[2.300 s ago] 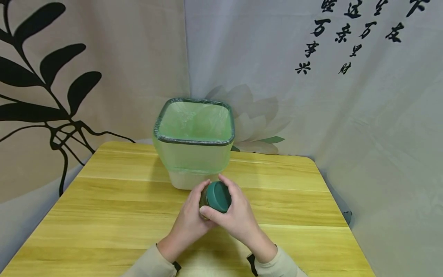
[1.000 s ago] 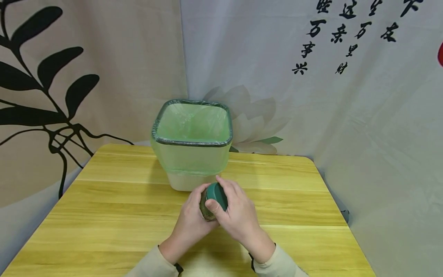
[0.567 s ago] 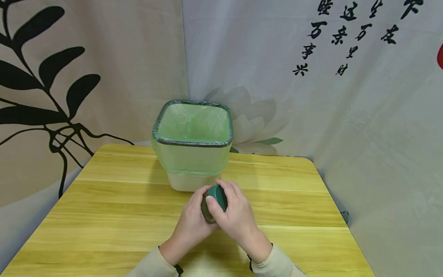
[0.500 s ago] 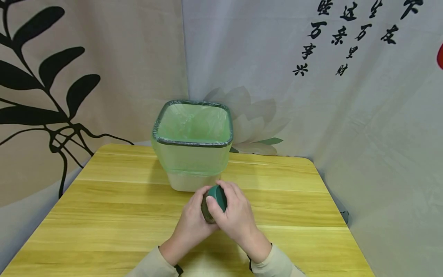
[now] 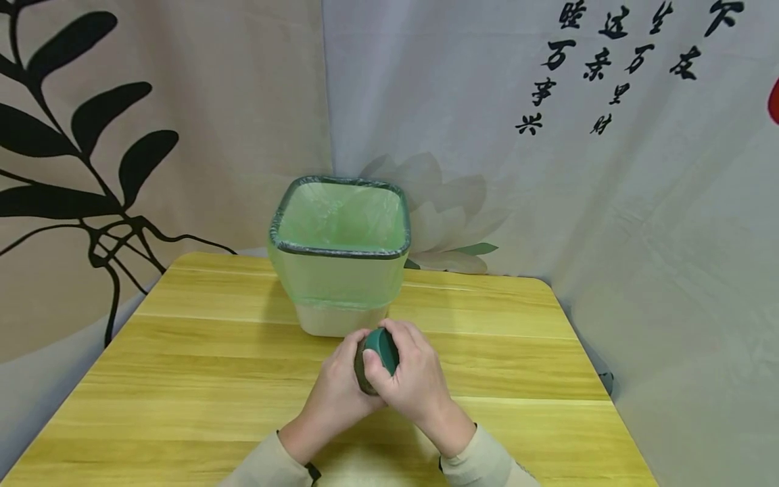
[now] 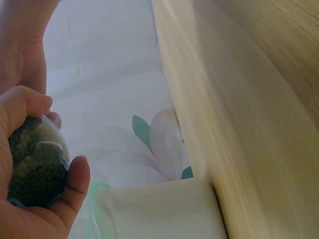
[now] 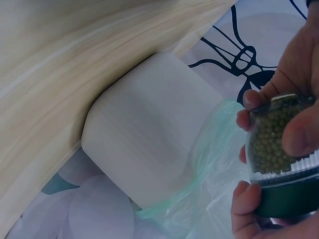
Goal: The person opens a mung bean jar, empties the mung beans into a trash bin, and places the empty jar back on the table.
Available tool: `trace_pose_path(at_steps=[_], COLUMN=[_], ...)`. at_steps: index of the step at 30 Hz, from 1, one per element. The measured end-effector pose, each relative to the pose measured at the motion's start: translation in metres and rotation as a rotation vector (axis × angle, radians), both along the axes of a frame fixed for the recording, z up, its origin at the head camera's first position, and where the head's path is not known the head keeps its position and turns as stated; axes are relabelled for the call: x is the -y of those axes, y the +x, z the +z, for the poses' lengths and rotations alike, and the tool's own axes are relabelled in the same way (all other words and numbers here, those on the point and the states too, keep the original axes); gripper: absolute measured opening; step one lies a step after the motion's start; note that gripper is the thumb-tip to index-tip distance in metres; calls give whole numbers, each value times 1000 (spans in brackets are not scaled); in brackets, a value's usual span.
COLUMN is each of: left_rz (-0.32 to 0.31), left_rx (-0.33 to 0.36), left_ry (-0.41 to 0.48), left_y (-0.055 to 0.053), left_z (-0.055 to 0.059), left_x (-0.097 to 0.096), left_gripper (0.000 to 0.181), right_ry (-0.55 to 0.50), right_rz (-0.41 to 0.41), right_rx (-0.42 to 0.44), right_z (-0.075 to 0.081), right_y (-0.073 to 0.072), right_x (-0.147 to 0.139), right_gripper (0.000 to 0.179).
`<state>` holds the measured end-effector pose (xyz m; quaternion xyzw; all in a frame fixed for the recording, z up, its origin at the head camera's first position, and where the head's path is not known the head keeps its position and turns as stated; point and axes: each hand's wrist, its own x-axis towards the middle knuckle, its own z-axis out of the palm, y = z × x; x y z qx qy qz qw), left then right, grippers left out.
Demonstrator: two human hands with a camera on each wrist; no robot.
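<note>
Left hand [image 5: 338, 385]: fingers curl round the jar [image 5: 362, 372], gripping its body.
Right hand [image 5: 421, 382]: fingers bend round the green lid [image 5: 385, 347], thumb along its edge.
Jar contents: green grains [image 7: 269, 147], enclosed between both hands' fingers.
Bin [image 5: 341, 277]: stands just beyond the fingertips.

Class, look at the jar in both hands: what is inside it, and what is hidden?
Small round greenish grains show through the clear jar; whatever lies behind the fingers or the green lid cannot be seen.
</note>
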<state>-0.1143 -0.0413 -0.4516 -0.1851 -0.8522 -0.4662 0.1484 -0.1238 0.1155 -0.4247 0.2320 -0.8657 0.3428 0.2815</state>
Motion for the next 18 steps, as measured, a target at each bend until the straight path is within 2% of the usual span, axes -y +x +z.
trace_pose_path(at_steps=[9, 14, 18], left_rz=[-22, -29, -18], left_rx=[-34, 23, 84], left_ry=[-5, 17, 23], left_y=[-1, -1, -1], left_z=[2, 5, 5], left_x=[3, 4, 4], left_gripper=[87, 86, 88], right_ry=[7, 25, 63], right_rz=[36, 64, 51], right_rx=[-83, -134, -90], right_z=[1, 2, 2], right_y=[-2, -3, -3], right_x=[-1, -1, -1], right_gripper=[44, 46, 47])
